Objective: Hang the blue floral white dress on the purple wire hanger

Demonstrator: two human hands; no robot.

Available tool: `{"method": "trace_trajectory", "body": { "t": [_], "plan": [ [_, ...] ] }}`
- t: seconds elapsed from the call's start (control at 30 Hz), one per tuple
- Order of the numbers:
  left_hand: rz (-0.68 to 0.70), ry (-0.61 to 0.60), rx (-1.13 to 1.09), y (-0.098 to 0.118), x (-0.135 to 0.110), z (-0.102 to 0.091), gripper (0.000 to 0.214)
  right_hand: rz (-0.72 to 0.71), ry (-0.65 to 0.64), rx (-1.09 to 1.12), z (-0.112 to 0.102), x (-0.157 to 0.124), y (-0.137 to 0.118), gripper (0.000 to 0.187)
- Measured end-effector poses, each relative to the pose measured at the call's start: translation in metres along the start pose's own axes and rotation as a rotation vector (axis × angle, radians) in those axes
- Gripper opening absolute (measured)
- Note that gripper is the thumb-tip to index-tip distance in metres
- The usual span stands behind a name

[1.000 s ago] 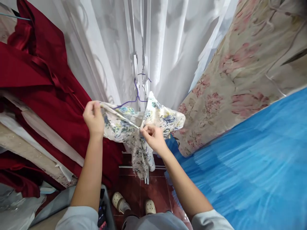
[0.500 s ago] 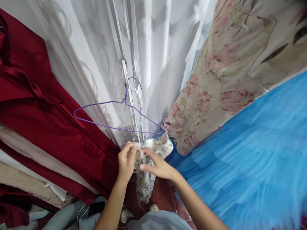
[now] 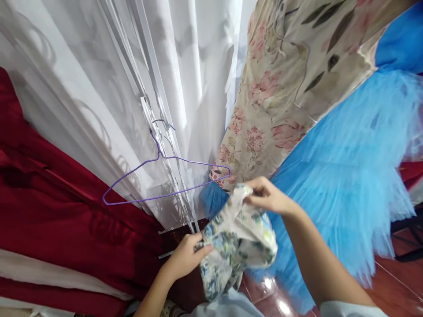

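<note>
Between my hands hangs a white garment with a blue and green floral print (image 3: 228, 240), crumpled and partly blurred; its exact kind does not show. My left hand (image 3: 190, 255) pinches its left edge. Higher up and to the right, my right hand (image 3: 269, 196) grips the top of the cloth, thumb and fingers closed on it. A bare purple wire hanger (image 3: 165, 196) hangs tilted from a white rack post just beyond my hands. It is apart from the garment.
Dark red cloth (image 3: 66, 198) hangs on the left. White curtains (image 3: 191, 57) cover the back behind the white metal post (image 3: 152, 79). On the right are a beige floral dress (image 3: 264, 101) and a blue tulle dress (image 3: 346, 176). The floor is red tile (image 3: 390, 281).
The floral garment has come off the hanger's right end and moved down toward me, spread wider. My right hand has risen to the right; my left has lowered. The view has shifted right.
</note>
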State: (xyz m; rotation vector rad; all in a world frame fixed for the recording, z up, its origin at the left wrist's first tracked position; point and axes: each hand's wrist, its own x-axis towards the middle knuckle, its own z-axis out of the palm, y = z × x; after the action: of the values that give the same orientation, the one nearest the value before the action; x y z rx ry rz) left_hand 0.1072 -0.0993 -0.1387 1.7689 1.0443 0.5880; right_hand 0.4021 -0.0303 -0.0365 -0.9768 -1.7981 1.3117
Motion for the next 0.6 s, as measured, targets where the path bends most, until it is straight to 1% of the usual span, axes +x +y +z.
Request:
{"method": "trace_trajectory", "body": {
  "t": [0.07, 0.1, 0.13, 0.17, 0.2, 0.27, 0.33, 0.4, 0.43, 0.5, 0.57, 0.6],
  "plan": [
    [0.010, 0.153, 0.131, 0.002, -0.002, -0.016, 0.026, -0.077, 0.158, -0.034, -0.028, 0.031, -0.005, 0.024],
    [0.036, 0.224, 0.180, 0.004, -0.003, -0.025, 0.024, -0.117, 0.232, -0.029, -0.035, 0.050, -0.007, 0.025],
    [0.076, 0.289, 0.216, 0.007, -0.005, -0.035, 0.022, -0.137, 0.284, 0.008, -0.039, 0.070, -0.010, 0.025],
    [0.120, 0.347, 0.241, 0.011, -0.008, -0.045, 0.019, -0.141, 0.264, 0.058, -0.038, 0.090, -0.013, 0.025],
    [0.165, 0.405, 0.256, 0.015, -0.012, -0.056, 0.017, -0.146, 0.205, 0.105, -0.033, 0.107, -0.017, 0.025],
    [0.225, 0.501, 0.287, 0.022, -0.022, -0.080, 0.015, -0.119, 0.005, 0.188, -0.017, 0.133, -0.023, 0.026],
    [0.256, 0.574, 0.379, 0.022, -0.036, -0.109, 0.013, -0.094, -0.186, 0.248, -0.003, 0.144, -0.027, 0.028],
    [0.248, 0.604, 0.575, 0.014, -0.052, -0.142, 0.010, -0.090, -0.294, 0.296, 0.004, 0.146, -0.028, 0.033],
    [0.209, 0.580, 0.696, 0.007, -0.061, -0.160, 0.009, -0.094, -0.320, 0.311, 0.004, 0.146, -0.028, 0.036],
    [0.084, 0.551, 0.883, -0.009, -0.076, -0.194, 0.007, -0.078, -0.343, 0.307, 0.002, 0.144, -0.028, 0.041],
    [-0.037, 0.537, 0.960, -0.021, -0.086, -0.224, 0.013, -0.043, -0.339, 0.282, -0.001, 0.143, -0.029, 0.042],
    [-0.068, 0.548, 0.969, -0.023, -0.088, -0.236, 0.017, -0.028, -0.331, 0.267, -0.002, 0.143, -0.030, 0.041]
  ]
}}
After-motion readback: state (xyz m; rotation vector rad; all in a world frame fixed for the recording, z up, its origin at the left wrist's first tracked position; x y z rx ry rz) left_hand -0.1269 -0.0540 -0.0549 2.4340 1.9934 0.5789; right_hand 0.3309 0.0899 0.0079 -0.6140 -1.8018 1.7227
